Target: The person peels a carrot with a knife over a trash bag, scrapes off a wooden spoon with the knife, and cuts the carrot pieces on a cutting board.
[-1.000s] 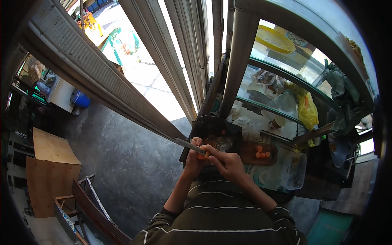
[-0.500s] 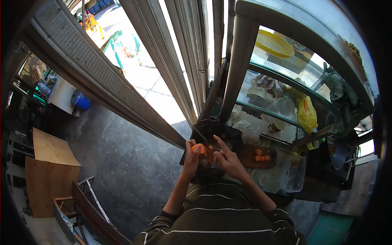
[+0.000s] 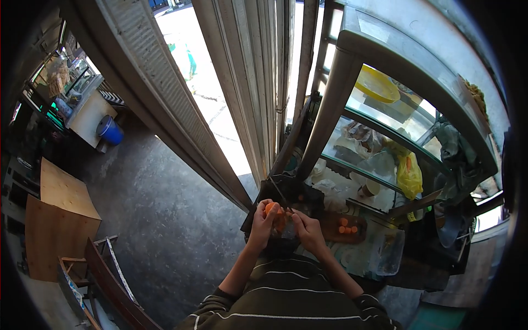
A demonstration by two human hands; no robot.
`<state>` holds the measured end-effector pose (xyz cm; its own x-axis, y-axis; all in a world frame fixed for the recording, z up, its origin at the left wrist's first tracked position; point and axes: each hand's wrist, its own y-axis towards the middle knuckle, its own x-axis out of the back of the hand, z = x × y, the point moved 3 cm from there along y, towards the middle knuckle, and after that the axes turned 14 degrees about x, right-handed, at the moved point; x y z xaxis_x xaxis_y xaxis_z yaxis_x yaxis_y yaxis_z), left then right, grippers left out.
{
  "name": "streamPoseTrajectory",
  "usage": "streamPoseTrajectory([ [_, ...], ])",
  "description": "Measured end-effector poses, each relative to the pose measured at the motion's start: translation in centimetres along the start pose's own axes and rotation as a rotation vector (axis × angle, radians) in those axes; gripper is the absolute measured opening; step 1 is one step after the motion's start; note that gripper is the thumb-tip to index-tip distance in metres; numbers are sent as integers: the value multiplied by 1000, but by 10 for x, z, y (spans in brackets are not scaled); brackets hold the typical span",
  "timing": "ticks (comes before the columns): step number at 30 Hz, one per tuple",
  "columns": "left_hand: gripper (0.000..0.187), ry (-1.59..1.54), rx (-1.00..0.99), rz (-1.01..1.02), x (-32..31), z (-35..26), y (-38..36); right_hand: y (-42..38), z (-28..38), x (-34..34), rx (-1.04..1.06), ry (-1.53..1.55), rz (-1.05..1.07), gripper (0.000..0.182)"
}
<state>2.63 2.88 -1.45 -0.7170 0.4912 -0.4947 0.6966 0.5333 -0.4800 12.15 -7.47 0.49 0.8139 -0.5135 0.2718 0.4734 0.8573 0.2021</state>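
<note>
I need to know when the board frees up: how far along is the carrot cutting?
Done: a few orange carrot rounds lie on the brown wooden board. In hand: the left hand holds an orange carrot piece, the right hand beside it. Left: that piece remains whole.

Colours and patterns at your station

Your left hand (image 3: 263, 219) holds an orange carrot (image 3: 270, 208); more orange pieces (image 3: 346, 225) lie on your brown cutting board (image 3: 335, 231). Your dark olive shirt (image 3: 286, 297) carries thin white horizontal stripes. A yellow plate (image 3: 377, 85) and a yellow bag (image 3: 408, 170) sit in the green-edged glass cabinet (image 3: 385, 132). The floor (image 3: 165, 220) is mottled grey, the barrel (image 3: 111, 132) blue, the crate (image 3: 58, 220) pale tan wood.
</note>
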Motion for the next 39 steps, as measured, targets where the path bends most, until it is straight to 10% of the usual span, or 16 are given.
streamPoseTrajectory([
  [39, 33, -65, 128, 158, -16, -7, -17, 5, 47, 4, 222, -364, 233, 56],
])
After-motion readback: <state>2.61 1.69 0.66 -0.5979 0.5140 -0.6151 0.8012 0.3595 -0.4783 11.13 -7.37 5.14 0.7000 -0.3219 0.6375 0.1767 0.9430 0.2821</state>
